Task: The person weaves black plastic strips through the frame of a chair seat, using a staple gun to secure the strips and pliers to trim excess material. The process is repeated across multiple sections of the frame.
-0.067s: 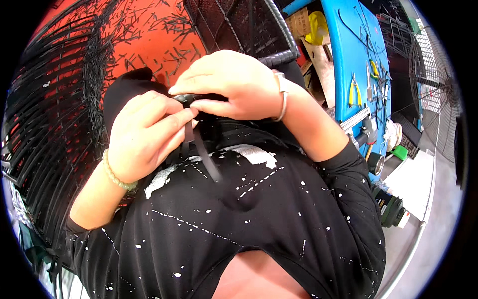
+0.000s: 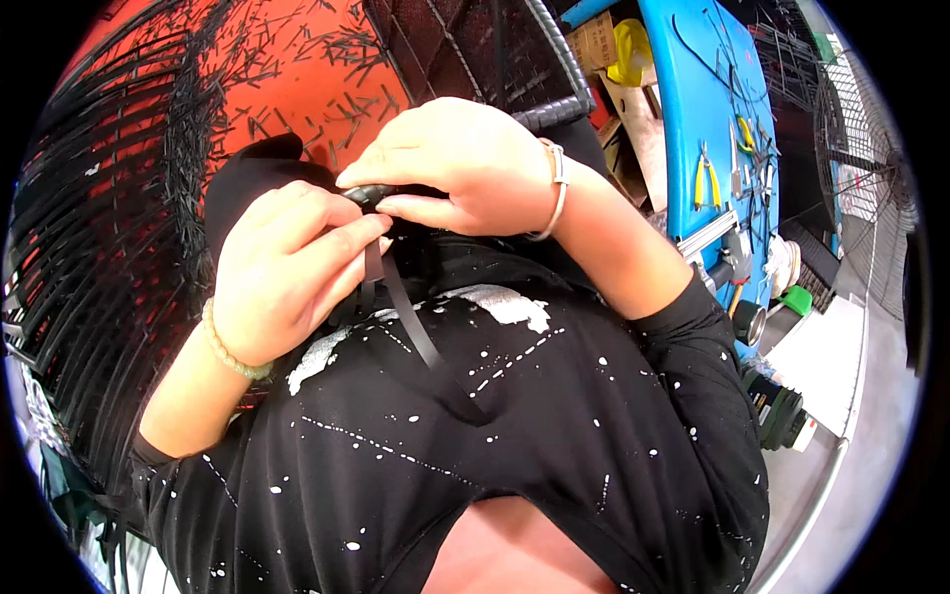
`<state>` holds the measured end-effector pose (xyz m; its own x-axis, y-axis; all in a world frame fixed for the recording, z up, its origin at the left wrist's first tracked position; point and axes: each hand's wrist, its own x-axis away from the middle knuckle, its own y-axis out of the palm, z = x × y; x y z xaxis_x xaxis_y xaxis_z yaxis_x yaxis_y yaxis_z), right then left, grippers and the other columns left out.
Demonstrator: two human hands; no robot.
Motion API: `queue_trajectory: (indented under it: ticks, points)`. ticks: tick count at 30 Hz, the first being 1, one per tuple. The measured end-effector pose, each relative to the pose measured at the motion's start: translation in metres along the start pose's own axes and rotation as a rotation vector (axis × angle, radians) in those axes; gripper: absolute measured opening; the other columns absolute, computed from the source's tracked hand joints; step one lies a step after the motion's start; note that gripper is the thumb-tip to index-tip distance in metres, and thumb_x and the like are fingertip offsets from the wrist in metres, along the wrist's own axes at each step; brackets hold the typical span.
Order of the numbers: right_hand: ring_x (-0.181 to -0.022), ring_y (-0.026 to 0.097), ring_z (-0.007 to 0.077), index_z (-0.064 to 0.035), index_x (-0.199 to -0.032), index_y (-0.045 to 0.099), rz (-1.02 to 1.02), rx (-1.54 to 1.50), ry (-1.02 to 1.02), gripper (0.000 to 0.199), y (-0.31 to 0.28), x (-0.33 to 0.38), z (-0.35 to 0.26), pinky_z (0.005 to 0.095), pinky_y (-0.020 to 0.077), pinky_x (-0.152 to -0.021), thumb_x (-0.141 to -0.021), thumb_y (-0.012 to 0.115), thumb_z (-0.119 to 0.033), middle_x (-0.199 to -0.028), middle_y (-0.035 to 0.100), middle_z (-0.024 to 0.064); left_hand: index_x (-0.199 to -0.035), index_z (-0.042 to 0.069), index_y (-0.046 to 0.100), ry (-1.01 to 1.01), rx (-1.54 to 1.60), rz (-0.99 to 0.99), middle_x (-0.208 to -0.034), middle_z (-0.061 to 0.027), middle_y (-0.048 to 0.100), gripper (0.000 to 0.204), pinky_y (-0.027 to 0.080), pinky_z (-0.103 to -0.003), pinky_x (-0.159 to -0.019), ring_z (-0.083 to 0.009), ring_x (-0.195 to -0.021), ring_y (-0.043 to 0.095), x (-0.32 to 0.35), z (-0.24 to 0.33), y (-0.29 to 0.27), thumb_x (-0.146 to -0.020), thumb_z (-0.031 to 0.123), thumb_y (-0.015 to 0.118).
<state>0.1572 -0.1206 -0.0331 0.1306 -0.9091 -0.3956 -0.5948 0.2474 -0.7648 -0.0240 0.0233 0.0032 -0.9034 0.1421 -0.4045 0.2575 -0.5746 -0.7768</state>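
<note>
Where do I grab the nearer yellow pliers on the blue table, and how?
Probably across both yellow handles, coming from the bottom of the picture: they splay apart that way, while the pliers' metal nose points the other way.

Black rules the near side: a black top (image 2: 554, 436) flashes white flecks, dashed white lines and pale patches, with a plain black strip (image 2: 417, 330) running over it. Far left, it's vivid red surface (image 2: 252, 99) streaked with black scraps (image 2: 356, 69); right, bright blue tabletop (image 2: 693, 99) and yellow-handled pliers (image 2: 701, 186)!
</note>
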Motion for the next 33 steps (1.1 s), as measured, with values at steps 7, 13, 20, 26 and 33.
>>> queue_trajectory:
  ticks: [7, 13, 20, 26, 33]
  points:
    - [-0.083, 0.067, 0.0255, -0.0093, -0.104, 0.068, 0.083, 0.101, 0.039, 0.025, 0.006, 0.007, -0.006, 0.0373, 0.0523, -0.075, -0.083, 0.068, -0.022, -0.090, 0.069, 0.0051, -0.096, 0.003, 0.070, -0.005, -0.092, -0.040, -0.093, -0.0091, 0.070, 0.023, 0.051, -0.035, -0.075, -0.0267, -0.083, 0.066, -0.006, 0.006, -0.004, -0.074, 0.000, 0.075]
    - [-0.073, 0.065, 0.0263, -0.0089, -0.104, 0.068, 0.061, 0.096, 0.056, 0.026, 0.003, 0.007, -0.005, 0.0363, 0.0516, -0.062, -0.081, 0.070, -0.020, -0.085, 0.066, 0.0062, -0.086, -0.001, 0.071, -0.139, 0.212, 0.040, -0.084, -0.0118, 0.071, 0.005, 0.051, -0.034, -0.072, -0.0268, -0.075, 0.066, -0.008, -0.001, -0.002, -0.081, 0.001, 0.072]
    - [-0.079, 0.067, 0.0269, -0.0151, -0.102, 0.068, -0.002, 0.051, 0.118, 0.024, -0.003, 0.010, -0.003, 0.0398, 0.0527, -0.067, -0.084, 0.066, -0.031, -0.087, 0.067, 0.0036, -0.086, -0.007, 0.069, -0.406, 0.386, -0.002, -0.090, -0.0145, 0.073, 0.013, 0.051, -0.029, -0.075, -0.0191, -0.081, 0.067, -0.007, -0.003, -0.004, -0.092, 0.003, 0.063]
    - [-0.076, 0.066, 0.0272, -0.0125, -0.101, 0.068, 0.098, 0.052, 0.047, 0.023, 0.006, 0.014, 0.003, 0.0386, 0.0522, -0.066, -0.083, 0.068, -0.027, -0.085, 0.068, 0.0044, -0.094, -0.002, 0.075, -0.443, 0.433, 0.003, -0.084, -0.0075, 0.070, 0.011, 0.047, -0.024, -0.068, -0.0115, -0.073, 0.061, -0.002, -0.009, 0.000, -0.090, 0.003, 0.066]
    - [-0.073, 0.066, 0.0268, -0.0133, -0.093, 0.067, 0.079, 0.106, 0.135, 0.020, 0.008, 0.012, -0.007, 0.0388, 0.0521, -0.063, -0.077, 0.070, -0.025, -0.081, 0.067, 0.0041, -0.076, -0.005, 0.064, -0.523, 0.468, -0.064, -0.084, -0.0121, 0.068, 0.019, 0.046, -0.031, -0.076, -0.0181, -0.081, 0.061, -0.013, -0.006, -0.005, -0.093, 0.003, 0.061]
